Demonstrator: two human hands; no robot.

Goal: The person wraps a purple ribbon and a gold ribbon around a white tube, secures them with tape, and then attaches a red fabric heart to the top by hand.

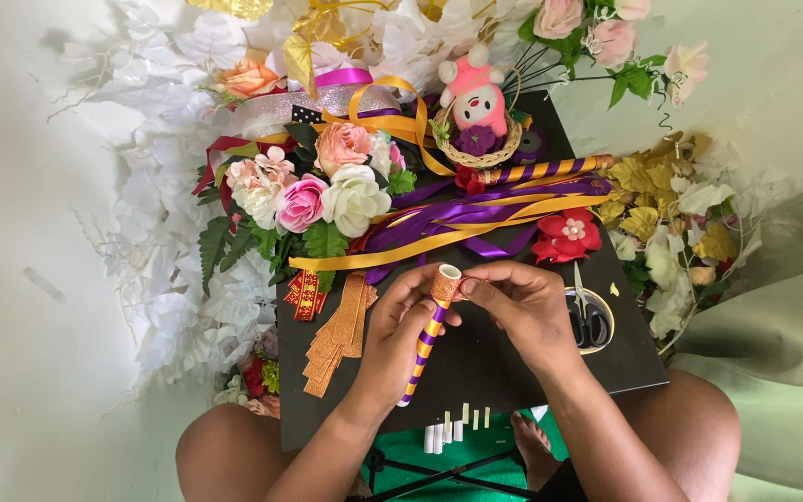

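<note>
My left hand (390, 336) grips a thin tube (427, 338) wrapped in purple and gold stripes, holding it upright over a black board (485, 363). My right hand (524, 305) pinches an orange glitter band (446, 284) around the tube's open top end. A second striped tube (541, 170) lies at the back of the board beside long purple and gold ribbons (476, 223).
A bouquet of pink and white fabric roses (313, 191) fills the board's left. Orange glitter strips (335, 336) lie by my left hand. Scissors (587, 316) and a red flower (566, 235) lie to the right. A pink plush toy (476, 98) sits in a small basket. White leaves cover the floor at left.
</note>
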